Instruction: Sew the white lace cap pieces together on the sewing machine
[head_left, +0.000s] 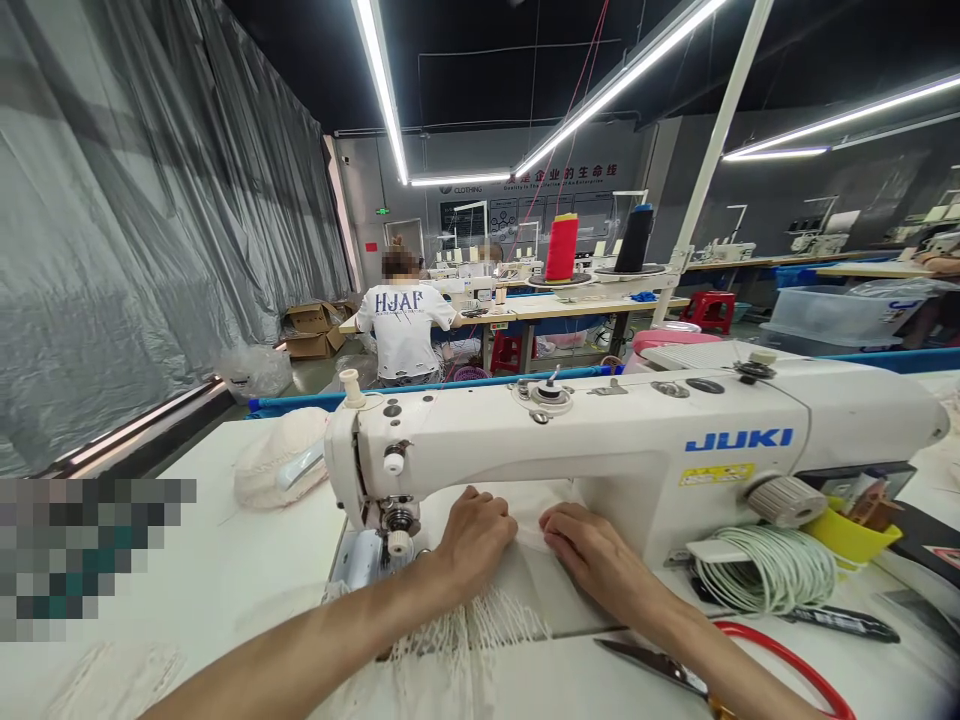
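Note:
A cream cloth with a long fringe (480,625) lies on the bed of the white sewing machine (600,435), its loose threads hanging toward me. My left hand (474,545) is closed on this cloth beneath the machine's arm, just right of the needle end, knuckles up. Opposite it, my right hand (589,550) has its fingers bent together on the cloth's edge near the machine's pillar. Pale fabric (529,528) shows in the gap between both hands. The needle and presser foot are mostly hidden behind my left wrist.
Scissors (652,662) with red and orange handles lie by my right forearm. A coil of pale green cord (772,572), a black marker (847,622) and a yellow holder (859,535) sit at right. Folded cream fabric (281,460) lies left. A person (405,325) sits ahead.

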